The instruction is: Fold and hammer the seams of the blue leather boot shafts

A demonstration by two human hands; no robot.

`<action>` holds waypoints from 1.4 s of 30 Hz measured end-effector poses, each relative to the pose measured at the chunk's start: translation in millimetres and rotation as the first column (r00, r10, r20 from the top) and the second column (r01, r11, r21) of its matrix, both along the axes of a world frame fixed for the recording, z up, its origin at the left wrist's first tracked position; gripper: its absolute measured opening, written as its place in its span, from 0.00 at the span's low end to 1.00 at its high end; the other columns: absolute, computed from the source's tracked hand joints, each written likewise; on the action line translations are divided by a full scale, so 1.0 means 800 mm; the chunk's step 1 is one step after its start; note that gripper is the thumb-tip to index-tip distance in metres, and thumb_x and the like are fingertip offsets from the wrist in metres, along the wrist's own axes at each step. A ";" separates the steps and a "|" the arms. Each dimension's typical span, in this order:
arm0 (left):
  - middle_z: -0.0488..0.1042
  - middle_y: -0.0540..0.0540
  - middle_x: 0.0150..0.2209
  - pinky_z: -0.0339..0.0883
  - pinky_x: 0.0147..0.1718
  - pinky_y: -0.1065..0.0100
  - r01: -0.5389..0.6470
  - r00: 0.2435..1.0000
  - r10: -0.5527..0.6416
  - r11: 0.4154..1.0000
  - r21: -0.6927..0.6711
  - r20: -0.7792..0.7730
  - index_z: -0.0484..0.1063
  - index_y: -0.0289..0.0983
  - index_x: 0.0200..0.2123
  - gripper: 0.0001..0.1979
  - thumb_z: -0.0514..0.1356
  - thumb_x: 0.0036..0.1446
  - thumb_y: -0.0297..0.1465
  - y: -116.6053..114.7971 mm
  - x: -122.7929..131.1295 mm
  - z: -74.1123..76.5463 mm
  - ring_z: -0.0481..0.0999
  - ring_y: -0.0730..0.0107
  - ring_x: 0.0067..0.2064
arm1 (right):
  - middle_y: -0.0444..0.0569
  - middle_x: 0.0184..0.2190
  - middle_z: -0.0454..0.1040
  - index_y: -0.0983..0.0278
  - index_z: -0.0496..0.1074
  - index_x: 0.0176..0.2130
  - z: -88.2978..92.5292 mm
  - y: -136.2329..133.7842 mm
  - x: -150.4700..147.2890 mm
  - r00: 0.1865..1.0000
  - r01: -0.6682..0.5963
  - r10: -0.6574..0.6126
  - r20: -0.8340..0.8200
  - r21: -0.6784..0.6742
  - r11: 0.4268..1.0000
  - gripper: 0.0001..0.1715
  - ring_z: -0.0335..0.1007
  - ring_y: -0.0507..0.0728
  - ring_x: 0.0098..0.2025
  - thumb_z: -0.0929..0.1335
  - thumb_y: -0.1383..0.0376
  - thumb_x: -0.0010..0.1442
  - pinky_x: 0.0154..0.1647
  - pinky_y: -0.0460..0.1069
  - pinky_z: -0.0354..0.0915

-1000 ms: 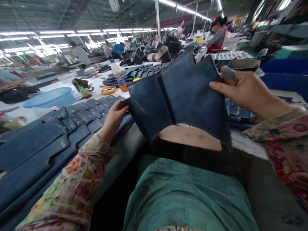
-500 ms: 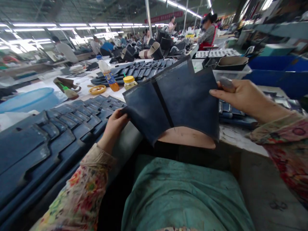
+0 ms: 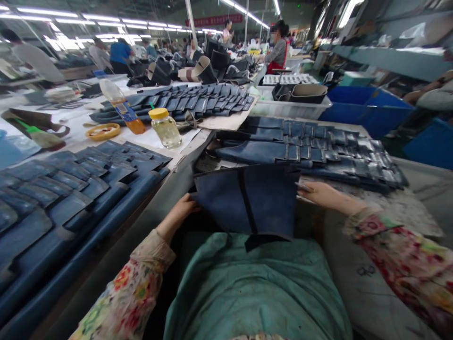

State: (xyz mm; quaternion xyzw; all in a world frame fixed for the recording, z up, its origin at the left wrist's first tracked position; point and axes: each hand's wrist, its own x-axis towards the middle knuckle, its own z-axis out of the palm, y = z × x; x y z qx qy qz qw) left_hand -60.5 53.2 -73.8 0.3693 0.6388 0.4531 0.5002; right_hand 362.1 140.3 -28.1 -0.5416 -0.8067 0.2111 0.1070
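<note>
A dark blue leather piece (image 3: 269, 198) with a black strip down it hangs above my lap, held between both hands. My left hand (image 3: 182, 208) pinches its left edge. At the opposite edge my right hand (image 3: 318, 194) grips it, fingers closed; its fingertips are slightly blurred. Overlapping blue leather pieces (image 3: 78, 184) lie in rows to my left. Another layered stack of blue leather pieces (image 3: 311, 146) rests just beyond my right hand.
A glass jar with a yellow lid (image 3: 165, 130), a tilted plastic bottle (image 3: 123, 108) and a yellow ring-shaped item (image 3: 102, 132) stand on the table. Blue bins (image 3: 368, 111) are at the right. Green cloth (image 3: 262, 288) covers my lap. Several people work farther back.
Both hands have lowered the leather piece toward my lap, and its pale underside no longer shows. The view has swung right, revealing more of the right-hand stack.
</note>
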 end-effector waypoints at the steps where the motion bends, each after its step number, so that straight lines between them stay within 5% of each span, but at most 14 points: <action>1: 0.76 0.44 0.36 0.69 0.34 0.65 -0.040 0.999 0.040 0.999 0.025 -0.020 0.71 0.36 0.39 0.20 0.64 0.40 0.35 0.004 -0.008 0.005 0.75 0.64 0.36 | 0.47 0.26 0.76 0.62 0.74 0.29 -0.003 0.000 0.001 1.000 0.004 -0.005 -0.030 -0.003 1.000 0.14 0.72 0.59 0.29 0.65 0.56 0.51 0.31 0.51 0.66; 4: 0.74 0.44 0.42 0.68 0.36 0.68 -0.127 0.988 0.136 0.984 0.121 -0.072 0.70 0.38 0.43 0.18 0.58 0.49 0.39 0.018 -0.019 0.025 0.74 0.68 0.41 | 0.51 0.36 0.77 0.64 0.74 0.40 0.013 0.009 0.003 0.991 0.069 -0.062 -0.120 0.055 0.996 0.21 0.73 0.62 0.38 0.63 0.54 0.54 0.41 0.55 0.67; 7: 0.75 0.43 0.43 0.67 0.41 0.65 -0.078 0.977 0.108 0.984 0.162 -0.184 0.71 0.38 0.43 0.18 0.53 0.55 0.42 0.032 -0.001 0.034 0.73 0.66 0.43 | 0.54 0.42 0.76 0.66 0.72 0.46 0.035 0.023 -0.008 0.988 0.087 -0.069 -0.139 0.126 0.988 0.24 0.71 0.62 0.44 0.61 0.55 0.58 0.47 0.56 0.65; 12: 0.74 0.43 0.44 0.59 0.53 0.62 -0.123 0.918 0.221 0.948 0.292 -0.330 0.73 0.36 0.39 0.15 0.51 0.58 0.38 0.034 0.050 0.008 0.70 0.62 0.49 | 0.49 0.38 0.76 0.63 0.73 0.38 0.027 0.038 -0.063 0.996 -0.090 0.086 0.032 0.187 0.978 0.14 0.71 0.59 0.41 0.61 0.62 0.58 0.42 0.50 0.63; 18: 0.70 0.43 0.50 0.56 0.56 0.66 -0.223 0.887 0.346 0.901 0.372 -0.307 0.68 0.37 0.47 0.17 0.48 0.60 0.38 0.011 0.059 -0.015 0.66 0.65 0.54 | 0.52 0.28 0.73 0.65 0.70 0.28 0.021 0.040 -0.092 0.965 -0.193 0.140 0.224 0.239 0.952 0.16 0.69 0.57 0.33 0.60 0.61 0.60 0.33 0.47 0.58; 26: 0.72 0.43 0.48 0.59 0.54 0.62 -0.273 0.951 0.303 0.913 0.303 -0.058 0.68 0.37 0.48 0.20 0.53 0.57 0.41 0.003 0.047 -0.017 0.70 0.64 0.51 | 0.50 0.26 0.70 0.62 0.66 0.26 0.014 -0.021 -0.037 0.948 -0.272 0.209 0.240 0.264 0.925 0.22 0.65 0.57 0.32 0.56 0.54 0.63 0.34 0.49 0.58; 31: 0.71 0.43 0.49 0.61 0.54 0.63 -0.097 0.938 0.224 0.903 0.419 -0.266 0.67 0.37 0.48 0.18 0.54 0.57 0.38 0.020 0.048 0.012 0.70 0.64 0.51 | 0.51 0.35 0.74 0.62 0.70 0.33 -0.006 -0.020 -0.014 0.972 -0.232 0.213 0.101 0.248 0.941 0.22 0.68 0.59 0.40 0.57 0.53 0.63 0.43 0.51 0.61; 37: 0.72 0.42 0.48 0.59 0.54 0.63 0.356 0.681 0.110 0.814 0.458 -0.724 0.68 0.36 0.48 0.15 0.52 0.59 0.33 0.033 0.107 0.056 0.69 0.64 0.51 | 0.52 0.32 0.73 0.62 0.70 0.30 0.001 -0.037 -0.029 0.953 -0.301 0.281 0.117 0.218 0.929 0.17 0.67 0.60 0.37 0.59 0.56 0.61 0.41 0.53 0.63; 42: 0.71 0.46 0.51 0.47 0.60 0.57 0.580 0.489 0.017 0.740 0.340 -0.872 0.66 0.40 0.50 0.15 0.50 0.62 0.31 0.015 0.166 0.040 0.67 0.67 0.53 | 0.52 0.45 0.72 0.62 0.71 0.39 -0.039 -0.100 -0.014 0.986 -0.145 0.164 -0.043 0.284 0.948 0.12 0.68 0.60 0.48 0.60 0.65 0.59 0.50 0.55 0.64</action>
